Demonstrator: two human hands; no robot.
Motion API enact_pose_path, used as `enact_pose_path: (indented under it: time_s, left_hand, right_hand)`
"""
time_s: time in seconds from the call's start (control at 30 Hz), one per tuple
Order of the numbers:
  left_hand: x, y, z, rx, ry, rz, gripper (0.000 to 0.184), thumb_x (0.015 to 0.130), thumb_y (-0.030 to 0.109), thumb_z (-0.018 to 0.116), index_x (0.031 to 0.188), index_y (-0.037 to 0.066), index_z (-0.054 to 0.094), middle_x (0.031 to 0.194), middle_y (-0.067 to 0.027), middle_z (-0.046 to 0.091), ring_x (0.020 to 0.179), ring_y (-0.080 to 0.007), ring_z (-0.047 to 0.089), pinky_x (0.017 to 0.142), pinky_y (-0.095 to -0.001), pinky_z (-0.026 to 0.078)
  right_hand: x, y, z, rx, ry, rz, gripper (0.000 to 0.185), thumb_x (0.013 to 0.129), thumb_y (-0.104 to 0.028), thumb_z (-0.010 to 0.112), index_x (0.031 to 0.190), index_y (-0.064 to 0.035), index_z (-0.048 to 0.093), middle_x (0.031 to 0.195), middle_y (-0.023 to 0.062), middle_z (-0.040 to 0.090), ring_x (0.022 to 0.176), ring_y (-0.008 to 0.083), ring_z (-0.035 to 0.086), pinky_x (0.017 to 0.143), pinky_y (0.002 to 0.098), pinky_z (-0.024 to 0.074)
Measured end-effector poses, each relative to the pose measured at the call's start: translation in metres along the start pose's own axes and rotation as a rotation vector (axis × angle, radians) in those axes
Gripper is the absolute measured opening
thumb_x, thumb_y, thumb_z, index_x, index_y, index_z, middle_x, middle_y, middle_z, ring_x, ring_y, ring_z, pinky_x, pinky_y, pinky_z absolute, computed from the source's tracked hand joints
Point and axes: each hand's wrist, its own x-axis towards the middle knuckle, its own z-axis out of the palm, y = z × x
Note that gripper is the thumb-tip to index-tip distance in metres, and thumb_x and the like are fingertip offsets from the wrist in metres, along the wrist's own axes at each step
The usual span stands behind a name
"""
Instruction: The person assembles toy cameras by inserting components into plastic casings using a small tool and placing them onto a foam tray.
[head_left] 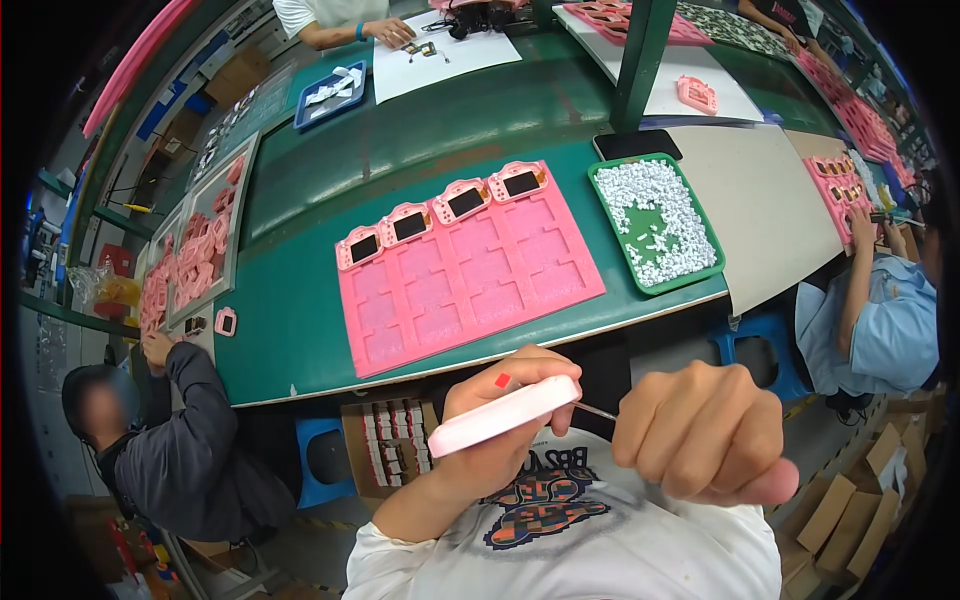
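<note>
My left hand holds a pale pink casing tilted in front of my chest, seen nearly edge-on; a small red mark shows beside it. My right hand is closed in a fist to the right of the casing. A thin metal shaft runs from this fist to the casing's right end; its handle is hidden. Beyond my hands, a pink foam tray lies on the green table, with several pink devices with dark screens along its far row.
A green tray of small white parts stands right of the foam, near a black phone. A blue tray is farther back. Co-workers sit left and right; another's hand is across the table. A green post rises behind.
</note>
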Motion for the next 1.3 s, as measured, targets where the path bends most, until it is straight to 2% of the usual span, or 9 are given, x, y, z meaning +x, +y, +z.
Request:
enact_pose_path:
  time_s: [0.1,0.43,0.6,0.7,0.77,0.87,0.93,1.1,1.3]
  left_hand:
    - [0.0,0.001,0.0,0.047,-0.008,0.005,0.026,0.1,-0.003,0.058,0.125,-0.007,0.066,0.119,-0.0193,0.061,0.081,-0.0206,0.058,0.071,-0.0297,0.048]
    - [-0.003,-0.005,0.001,-0.129,0.092,-0.061,0.022,0.103,0.003,0.059,0.121,-0.007,0.066,0.116,-0.0186,0.061,0.08,-0.0188,0.057,0.068,-0.0259,0.047]
    - [-0.006,0.005,0.01,-0.207,0.195,-0.175,0.027,0.094,0.005,0.065,0.12,-0.001,0.068,0.101,-0.0154,0.061,0.073,-0.0156,0.057,0.062,-0.0208,0.047]
    - [-0.007,0.007,0.013,-0.25,0.157,-0.179,0.027,0.095,0.007,0.066,0.12,0.0,0.068,0.101,-0.0147,0.061,0.072,-0.0146,0.057,0.061,-0.0206,0.047]
    - [-0.008,0.007,0.015,-0.267,0.147,-0.184,0.027,0.095,0.008,0.066,0.12,0.0,0.068,0.101,-0.0144,0.061,0.071,-0.0143,0.057,0.061,-0.0205,0.047]
    - [-0.007,0.007,0.017,-0.248,0.136,-0.164,0.026,0.096,0.009,0.066,0.121,0.001,0.068,0.1,-0.0138,0.061,0.07,-0.0136,0.056,0.06,-0.0207,0.047]
    - [-0.007,0.008,0.019,-0.24,0.133,-0.156,0.026,0.096,0.009,0.066,0.121,0.001,0.068,0.099,-0.0135,0.061,0.07,-0.0134,0.056,0.059,-0.0207,0.047]
    - [-0.007,0.008,0.021,-0.231,0.147,-0.153,0.026,0.096,0.009,0.065,0.121,0.002,0.068,0.099,-0.0133,0.061,0.07,-0.0129,0.056,0.059,-0.0203,0.046]
    - [-0.007,0.007,0.022,-0.254,0.138,-0.147,0.027,0.096,0.008,0.064,0.122,0.002,0.068,0.1,-0.0132,0.061,0.07,-0.0126,0.057,0.059,-0.0201,0.046]
  right_hand:
    - [-0.001,-0.001,0.001,-0.066,-0.049,-0.013,0.055,0.113,-0.03,0.053,0.065,-0.0138,0.032,0.057,0.0042,0.036,0.044,0.015,0.017,0.04,0.0308,0.0202]
    - [-0.008,0.012,-0.005,-0.053,-0.13,0.009,0.054,0.114,-0.032,0.05,0.066,-0.0149,0.033,0.055,0.0036,0.036,0.042,0.0148,0.015,0.039,0.0315,0.0184]
    - [-0.005,0.012,-0.01,-0.069,-0.386,0.001,0.052,0.113,-0.021,0.052,0.064,-0.0173,0.034,0.054,0.0021,0.032,0.043,0.0119,0.013,0.041,0.0302,0.017]
    - [0.015,-0.001,-0.014,-0.17,-0.644,-0.016,0.045,0.107,-0.018,0.059,0.065,-0.0139,0.042,0.062,0.0035,0.043,0.045,0.0165,0.031,0.042,0.0303,0.0289]
    - [0.014,-0.001,-0.012,-0.204,-0.726,-0.019,0.043,0.105,-0.016,0.061,0.066,-0.0128,0.044,0.064,0.004,0.047,0.045,0.018,0.036,0.042,0.0304,0.0328]
    - [-0.001,0.01,0.002,-0.242,-0.502,-0.187,0.051,0.108,-0.019,0.058,0.063,-0.0187,0.033,0.058,-0.0001,0.033,0.044,0.0136,0.022,0.041,0.0289,0.0253]
    - [-0.003,0.012,0.004,-0.254,-0.428,-0.242,0.054,0.109,-0.019,0.057,0.062,-0.0207,0.03,0.056,-0.0014,0.028,0.043,0.0122,0.018,0.041,0.0284,0.0228]
    - [0.0,0.01,0.001,-0.198,-0.464,-0.209,0.053,0.108,-0.019,0.059,0.062,-0.0187,0.033,0.057,-0.0009,0.031,0.043,0.013,0.02,0.04,0.0288,0.0227]
    - [0.006,0.002,0.008,-0.138,-0.325,-0.02,0.049,0.11,-0.018,0.054,0.064,-0.0184,0.035,0.056,0.002,0.032,0.044,0.0124,0.015,0.042,0.0297,0.0181]
